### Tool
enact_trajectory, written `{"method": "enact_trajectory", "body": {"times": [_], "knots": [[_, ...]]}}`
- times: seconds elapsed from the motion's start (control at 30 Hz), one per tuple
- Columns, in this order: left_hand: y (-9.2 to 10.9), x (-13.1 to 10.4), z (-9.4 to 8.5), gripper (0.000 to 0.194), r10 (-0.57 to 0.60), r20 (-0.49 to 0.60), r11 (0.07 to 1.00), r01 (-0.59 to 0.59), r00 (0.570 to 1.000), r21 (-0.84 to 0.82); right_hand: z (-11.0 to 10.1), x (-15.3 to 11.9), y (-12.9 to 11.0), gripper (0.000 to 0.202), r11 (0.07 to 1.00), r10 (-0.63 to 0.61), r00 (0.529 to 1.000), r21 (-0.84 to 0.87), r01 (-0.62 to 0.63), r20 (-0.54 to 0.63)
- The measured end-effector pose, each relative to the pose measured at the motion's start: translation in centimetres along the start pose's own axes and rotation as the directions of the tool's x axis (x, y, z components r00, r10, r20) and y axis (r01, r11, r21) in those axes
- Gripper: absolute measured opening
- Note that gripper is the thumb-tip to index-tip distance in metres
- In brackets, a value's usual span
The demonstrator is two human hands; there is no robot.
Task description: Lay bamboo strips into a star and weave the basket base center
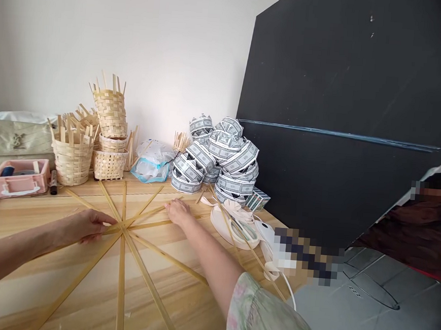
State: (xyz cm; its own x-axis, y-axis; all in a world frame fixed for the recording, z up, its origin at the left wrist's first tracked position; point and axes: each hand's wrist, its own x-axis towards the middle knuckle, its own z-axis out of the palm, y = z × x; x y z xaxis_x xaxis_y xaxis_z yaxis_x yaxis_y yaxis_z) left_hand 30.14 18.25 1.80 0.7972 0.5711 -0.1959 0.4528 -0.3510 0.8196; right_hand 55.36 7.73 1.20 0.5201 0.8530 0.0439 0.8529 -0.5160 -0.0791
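Several flat bamboo strips (121, 284) lie crossed on the wooden table, spreading like spokes from one crossing point (123, 227). My left hand (88, 226) is closed just left of that crossing, with thumb and fingers pinching a bamboo strip. Up and to the right, my right hand (177, 212) has its fingers closed on the far part of a bamboo strip (150, 213) that runs out from the crossing. The palm side of my right hand is hidden.
Woven baskets (72, 158) with upright strip ends stand along the wall, beside a pink box (21, 177) and a marker (53, 182). Patterned paper bands (227, 155) are piled at the back right. Scissors (244, 230) lie on a ribbon roll (219, 231). A dark panel (318, 183) borders the right side.
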Motion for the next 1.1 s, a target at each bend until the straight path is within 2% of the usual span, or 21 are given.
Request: {"method": "enact_trajectory", "body": {"times": [0.1,0.23,0.37,0.43,0.53,0.63,0.7,0.77,0.87,1.03,1.1], "knots": [[0.8,0.0,-0.1,0.054,-0.028,0.065,1.0,0.029,0.998,-0.009,0.0,0.0,0.1,0.039,1.0,0.004,1.0,-0.007,-0.004,-0.003],[2.0,-0.5,-0.3,0.051,-0.028,0.081,0.999,0.03,0.996,-0.023,-0.2,0.2,0.2,0.04,1.0,0.008,1.0,-0.026,-0.008,0.013],[1.8,-1.4,-1.0,0.05,-0.016,0.129,1.0,0.017,0.992,-0.011,-0.3,0.5,0.5,0.041,0.999,-0.012,0.999,-0.032,0.013,0.043],[1.4,-2.5,-1.5,0.05,-0.004,0.114,1.0,0.001,0.993,0.026,-0.3,0.6,0.8,0.042,0.999,-0.027,0.998,-0.026,0.028,0.051],[0.9,-4.8,-1.9,0.047,0.002,0.024,0.985,-0.006,1.0,0.17,-0.1,0.6,1.1,0.043,0.999,-0.049,0.997,-0.013,0.05,0.057],[0.9,-7.2,-1.7,0.044,0.032,-0.078,0.905,0.004,0.996,0.424,0.1,0.6,1.3,0.043,0.997,-0.071,0.996,-0.008,0.072,0.06],[0.9,-8.4,-1.3,0.044,0.065,-0.103,0.83,0.004,0.993,0.558,0.2,0.6,1.4,0.044,0.997,-0.077,0.995,-0.01,0.078,0.062],[1.0,-9.2,-0.8,0.046,0.085,-0.091,0.789,-0.011,0.992,0.615,0.2,0.7,1.4,0.044,0.997,-0.077,0.995,-0.015,0.078,0.062],[1.1,-9.8,-0.4,0.047,0.074,-0.074,0.798,-0.015,0.995,0.602,0.2,0.7,1.5,0.044,0.997,-0.076,0.995,-0.027,0.078,0.058],[1.4,-9.8,-0.4,0.049,-0.077,-0.021,0.877,0.077,0.997,0.475,0.3,0.6,1.4,0.043,0.996,-0.079,0.995,-0.047,0.082,0.06],[1.4,-9.7,-0.5,0.048,-0.07,-0.017,0.874,0.07,0.997,0.482,0.3,0.5,1.4,0.043,0.995,-0.085,0.995,-0.053,0.088,0.056]]}}
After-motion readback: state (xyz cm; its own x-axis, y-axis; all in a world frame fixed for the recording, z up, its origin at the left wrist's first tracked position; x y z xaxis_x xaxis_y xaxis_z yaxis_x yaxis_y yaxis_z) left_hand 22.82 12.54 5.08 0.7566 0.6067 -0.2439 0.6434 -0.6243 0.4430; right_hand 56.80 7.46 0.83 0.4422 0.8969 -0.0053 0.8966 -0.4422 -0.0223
